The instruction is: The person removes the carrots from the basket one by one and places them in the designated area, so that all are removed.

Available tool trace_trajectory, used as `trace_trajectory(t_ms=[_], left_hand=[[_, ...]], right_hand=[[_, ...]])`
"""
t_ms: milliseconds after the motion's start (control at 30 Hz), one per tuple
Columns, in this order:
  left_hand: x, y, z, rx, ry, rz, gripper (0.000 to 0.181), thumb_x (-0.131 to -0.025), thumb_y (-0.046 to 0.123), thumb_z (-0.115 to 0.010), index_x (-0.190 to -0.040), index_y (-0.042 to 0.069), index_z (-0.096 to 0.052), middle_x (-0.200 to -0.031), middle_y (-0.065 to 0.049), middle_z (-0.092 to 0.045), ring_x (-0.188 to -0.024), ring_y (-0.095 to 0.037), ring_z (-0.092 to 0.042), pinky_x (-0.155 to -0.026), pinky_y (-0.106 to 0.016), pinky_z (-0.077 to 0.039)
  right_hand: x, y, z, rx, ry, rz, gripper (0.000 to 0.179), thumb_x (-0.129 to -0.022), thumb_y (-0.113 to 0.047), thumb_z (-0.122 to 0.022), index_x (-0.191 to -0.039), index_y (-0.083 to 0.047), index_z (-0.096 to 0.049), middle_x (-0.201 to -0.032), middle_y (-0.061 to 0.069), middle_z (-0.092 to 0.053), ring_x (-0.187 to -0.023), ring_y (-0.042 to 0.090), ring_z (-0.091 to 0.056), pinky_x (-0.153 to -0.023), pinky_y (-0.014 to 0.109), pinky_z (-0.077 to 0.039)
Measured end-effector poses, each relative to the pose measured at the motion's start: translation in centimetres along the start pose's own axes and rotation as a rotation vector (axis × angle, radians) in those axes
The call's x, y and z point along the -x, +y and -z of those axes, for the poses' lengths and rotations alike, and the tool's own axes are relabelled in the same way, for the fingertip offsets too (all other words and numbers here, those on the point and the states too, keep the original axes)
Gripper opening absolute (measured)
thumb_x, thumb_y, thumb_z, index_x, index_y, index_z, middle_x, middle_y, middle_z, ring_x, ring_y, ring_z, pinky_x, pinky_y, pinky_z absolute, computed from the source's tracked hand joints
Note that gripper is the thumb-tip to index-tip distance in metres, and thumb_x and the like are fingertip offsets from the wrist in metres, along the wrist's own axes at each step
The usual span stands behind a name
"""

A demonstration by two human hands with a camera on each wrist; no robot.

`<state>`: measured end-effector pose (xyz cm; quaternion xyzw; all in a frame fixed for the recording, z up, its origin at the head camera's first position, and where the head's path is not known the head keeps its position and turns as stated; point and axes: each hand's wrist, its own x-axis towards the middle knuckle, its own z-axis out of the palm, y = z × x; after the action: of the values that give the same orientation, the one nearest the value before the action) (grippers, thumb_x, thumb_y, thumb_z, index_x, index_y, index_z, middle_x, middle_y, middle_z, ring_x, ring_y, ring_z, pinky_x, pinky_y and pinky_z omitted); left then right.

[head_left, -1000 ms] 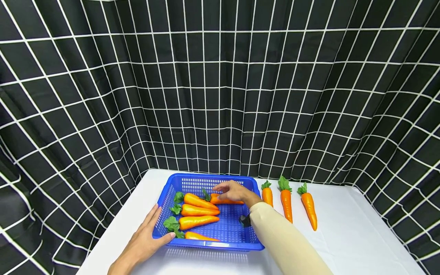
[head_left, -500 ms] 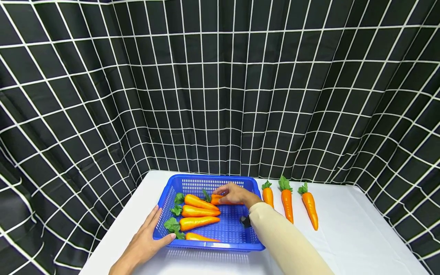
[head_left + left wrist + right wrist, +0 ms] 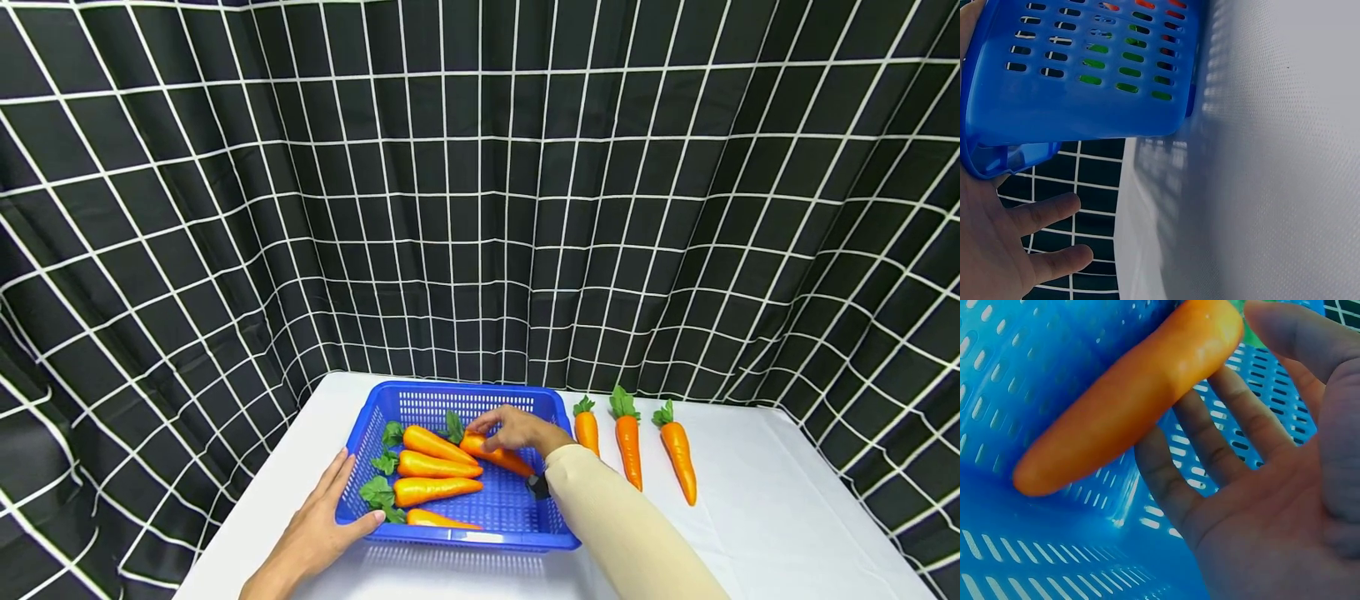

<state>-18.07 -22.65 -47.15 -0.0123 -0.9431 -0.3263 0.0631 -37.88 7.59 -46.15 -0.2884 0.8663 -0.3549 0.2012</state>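
Observation:
My right hand [image 3: 517, 430] is inside the blue plastic basket [image 3: 457, 537], holding an orange carrot [image 3: 506, 458] with green leaves near the back wall. In the right wrist view, the fingers [image 3: 1210, 447] touch the side of this carrot [image 3: 1129, 394], and the thumb is by its thick end. The carrot lies slanted, its tip toward the basket's right side. My left hand [image 3: 318, 521] rests against the basket's left front corner with straight, spread fingers. The left wrist view shows fingers [image 3: 1047, 212] stretched past the basket's wall [image 3: 1085, 112]. Several other carrots [image 3: 438, 492] lie in the basket, leaves to the left.
Right of the basket, three carrots lie on the white tablecloth [image 3: 780, 517]: a near one [image 3: 587, 429], a middle one [image 3: 628, 450] and a far right one [image 3: 678, 458]. A black curtain [image 3: 480, 208] with white grid lines stands behind the table and along both sides.
The carrot at my right hand has turned: it lay nearly level across the back and now slants, with its tip nearer the front. My left hand stays at the basket's corner.

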Motion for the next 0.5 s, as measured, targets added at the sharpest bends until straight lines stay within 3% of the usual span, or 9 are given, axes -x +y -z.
trace_trajectory(t_ms=[133, 500], left_hand=[[0.07, -0.08, -0.13, -0.004, 0.017, -0.012, 0.099, -0.080, 0.058, -0.069, -0.153, 0.007, -0.027, -0.159, -0.008, -0.016, -0.139, -0.041, -0.024, -0.103, -0.063, -0.027], [0.08, -0.12, -0.28, -0.001, 0.033, -0.029, 0.098, -0.079, 0.057, -0.070, -0.152, 0.007, -0.028, -0.158, -0.010, -0.018, -0.137, -0.042, -0.027, -0.103, -0.064, -0.027]], right_hand=[[0.06, 0.05, -0.07, -0.024, -0.022, -0.030, 0.041, -0.080, -0.004, -0.074, -0.119, -0.015, -0.071, -0.112, 0.007, -0.064, -0.101, 0.027, -0.058, -0.075, 0.034, -0.054], [0.23, -0.15, -0.59, 0.086, -0.058, -0.079, 0.055, -0.077, -0.001, -0.078, -0.126, -0.023, -0.066, -0.106, 0.008, -0.060, -0.091, 0.026, -0.060, -0.082, 0.044, -0.053]])
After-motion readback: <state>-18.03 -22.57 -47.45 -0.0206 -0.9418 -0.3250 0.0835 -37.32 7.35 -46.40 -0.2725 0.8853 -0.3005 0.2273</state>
